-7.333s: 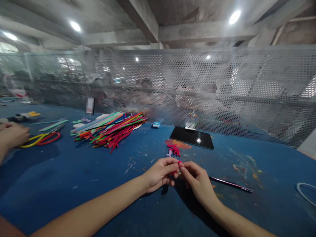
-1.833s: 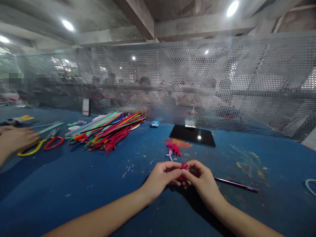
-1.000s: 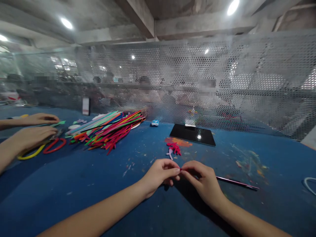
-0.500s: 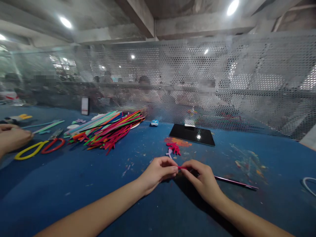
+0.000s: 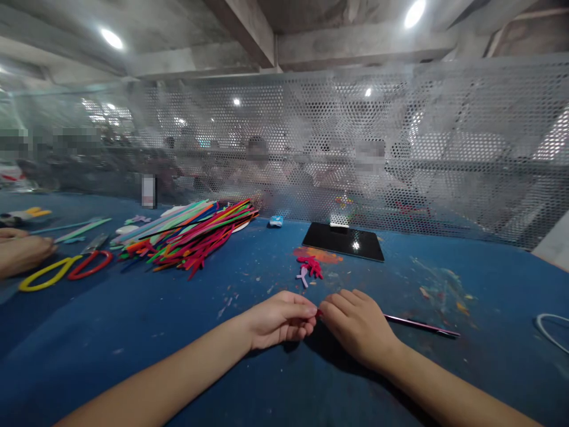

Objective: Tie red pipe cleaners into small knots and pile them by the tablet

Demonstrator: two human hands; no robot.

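My left hand [image 5: 282, 320] pinches one end of a short red pipe cleaner [image 5: 319, 312], thumb against fingers. The other end is in the closed fingers of my right hand [image 5: 358, 329], its back turned up and hiding most of the piece. Just beyond my hands lie several small twisted red pipe cleaner pieces [image 5: 315, 268] and a lilac pipe cleaner piece [image 5: 303, 276]. A slim dark pinkish pen-like stick [image 5: 422, 325] rests on the table to the right of my right hand.
Scissors [image 5: 91, 264] with yellow and red handles and a heap of coloured pipe cleaners [image 5: 195, 237] lie left on the blue table [image 5: 133, 367]. A black tablet [image 5: 342, 242] lies ahead, before a perforated metal screen [image 5: 311, 148]. Another person's hand [image 5: 24, 252] is at far left.
My right hand has rolled over, its back now facing up. My left hand has turned with its fingers curled. Less of the red pipe cleaner shows between them.
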